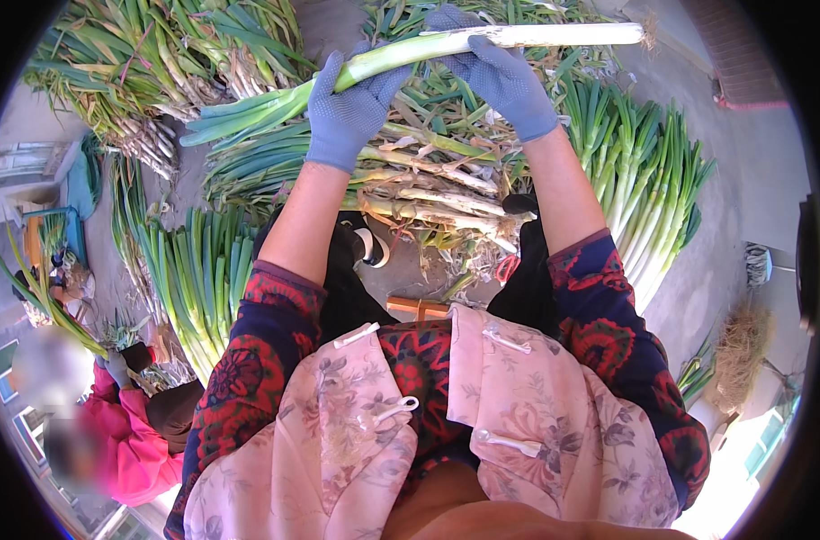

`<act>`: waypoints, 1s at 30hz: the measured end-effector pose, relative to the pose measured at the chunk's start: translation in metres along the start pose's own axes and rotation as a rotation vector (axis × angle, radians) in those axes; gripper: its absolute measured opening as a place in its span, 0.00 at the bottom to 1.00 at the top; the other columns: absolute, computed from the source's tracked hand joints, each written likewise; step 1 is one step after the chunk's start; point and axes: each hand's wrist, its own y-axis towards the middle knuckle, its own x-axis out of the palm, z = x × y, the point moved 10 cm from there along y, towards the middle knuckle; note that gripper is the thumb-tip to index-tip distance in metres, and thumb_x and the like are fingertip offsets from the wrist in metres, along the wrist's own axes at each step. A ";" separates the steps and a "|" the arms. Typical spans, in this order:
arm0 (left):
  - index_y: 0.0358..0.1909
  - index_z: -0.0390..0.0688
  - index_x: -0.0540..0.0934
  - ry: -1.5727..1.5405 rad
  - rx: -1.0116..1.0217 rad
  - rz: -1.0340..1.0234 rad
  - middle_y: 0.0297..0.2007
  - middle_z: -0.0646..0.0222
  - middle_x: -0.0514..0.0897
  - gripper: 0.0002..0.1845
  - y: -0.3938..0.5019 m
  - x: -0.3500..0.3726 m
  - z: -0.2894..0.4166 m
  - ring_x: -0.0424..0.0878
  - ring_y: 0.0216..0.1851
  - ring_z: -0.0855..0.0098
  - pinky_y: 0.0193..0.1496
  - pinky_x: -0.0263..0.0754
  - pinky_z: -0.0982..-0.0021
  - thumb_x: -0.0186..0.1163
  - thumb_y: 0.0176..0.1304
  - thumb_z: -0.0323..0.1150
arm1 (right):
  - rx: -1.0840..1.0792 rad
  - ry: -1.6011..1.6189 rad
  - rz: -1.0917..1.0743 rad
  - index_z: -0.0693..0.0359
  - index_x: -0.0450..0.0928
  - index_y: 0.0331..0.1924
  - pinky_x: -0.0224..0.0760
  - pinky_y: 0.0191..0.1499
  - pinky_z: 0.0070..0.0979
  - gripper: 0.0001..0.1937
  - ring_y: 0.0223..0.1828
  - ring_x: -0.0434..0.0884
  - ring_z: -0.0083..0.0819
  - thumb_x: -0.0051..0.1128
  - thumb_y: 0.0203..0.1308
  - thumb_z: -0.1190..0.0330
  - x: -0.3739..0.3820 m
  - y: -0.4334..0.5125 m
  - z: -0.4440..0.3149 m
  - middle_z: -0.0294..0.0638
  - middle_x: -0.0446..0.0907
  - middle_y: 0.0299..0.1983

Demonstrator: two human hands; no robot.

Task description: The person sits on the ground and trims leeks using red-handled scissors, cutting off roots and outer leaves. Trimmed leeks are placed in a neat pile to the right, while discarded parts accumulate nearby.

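Observation:
Across the top of the head view lies a long green onion point(410, 50), its white root end to the right and its green leaves to the left. My left hand point(356, 104), in a grey-blue dotted glove, supports it from below near the start of the leaves. On the white stalk is my right hand point(507, 77), gloved alike, with the thumb over the stalk. Beneath both hands, a heap of untrimmed green onions point(443, 196) with dry brown outer leaves lies on the ground.
Clean green onions lie in a pile at right point(626, 175) and another at left point(197, 270). Bundled green onions point(234, 40) fill the upper left. Red-handled scissors point(507, 268) lie near my legs. A co-worker in a pink top point(136, 439) is at lower left, holding green onions.

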 end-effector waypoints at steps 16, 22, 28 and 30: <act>0.58 0.30 0.69 0.265 0.182 -0.041 0.61 0.42 0.71 0.25 0.001 0.000 0.042 0.66 0.68 0.46 0.73 0.58 0.42 0.60 0.59 0.27 | -0.134 -1.450 0.238 0.52 0.86 0.43 0.78 0.39 0.25 0.14 0.33 0.84 0.26 0.66 0.58 0.55 0.022 -0.027 -0.037 0.34 0.85 0.35; 0.60 0.29 0.70 0.491 0.134 -0.070 0.59 0.44 0.74 0.28 -0.004 0.007 0.021 0.73 0.62 0.49 0.69 0.67 0.49 0.62 0.59 0.29 | -0.418 -1.716 0.148 0.42 0.79 0.56 0.77 0.49 0.34 0.21 0.47 0.83 0.34 0.63 0.58 0.51 0.033 -0.027 -0.035 0.35 0.82 0.46; 0.60 0.29 0.71 0.504 0.116 -0.095 0.58 0.44 0.75 0.28 -0.006 0.010 0.013 0.74 0.62 0.50 0.67 0.69 0.51 0.62 0.59 0.32 | -0.267 -1.796 0.089 0.44 0.82 0.50 0.77 0.46 0.36 0.15 0.42 0.83 0.35 0.61 0.60 0.54 0.019 -0.024 -0.014 0.34 0.83 0.42; 0.60 0.30 0.71 0.498 0.108 -0.108 0.59 0.44 0.75 0.28 -0.005 0.010 0.013 0.74 0.62 0.50 0.67 0.70 0.50 0.62 0.59 0.32 | -0.316 -1.741 0.094 0.45 0.83 0.47 0.77 0.43 0.35 0.12 0.39 0.83 0.36 0.59 0.62 0.55 0.019 -0.023 -0.017 0.34 0.83 0.38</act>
